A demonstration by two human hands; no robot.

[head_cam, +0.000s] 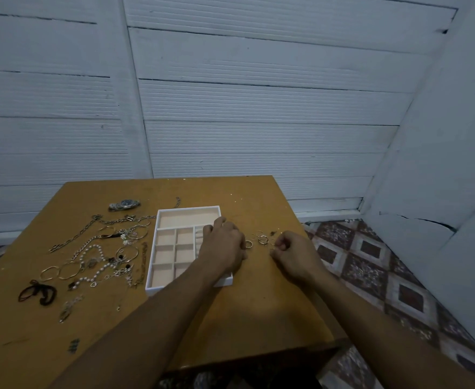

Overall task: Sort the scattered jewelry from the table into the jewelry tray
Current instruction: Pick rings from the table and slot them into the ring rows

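Observation:
The white jewelry tray point(160, 220) with beige compartments lies in the middle of the wooden table point(258, 304). My left hand point(223, 245) is over the tray's right column, back up, with its fingers bent down into the slots; whatever is under them is hidden. A gold ring point(249, 244) lies on the table just by that hand's thumb side. My right hand point(291, 252) is to the right of the tray, fingers curled, pinching a small ring at its fingertips. A few more rings point(262, 239) lie between the two hands.
Left of the tray lies a tangle of chains, bangles and a pearl necklace point(96, 262). A wristwatch point(124, 204) sits at the back left, and a dark cord point(38, 294) at the front left. A short chain point(178, 202) lies behind the tray. The table's right edge is close to my right hand.

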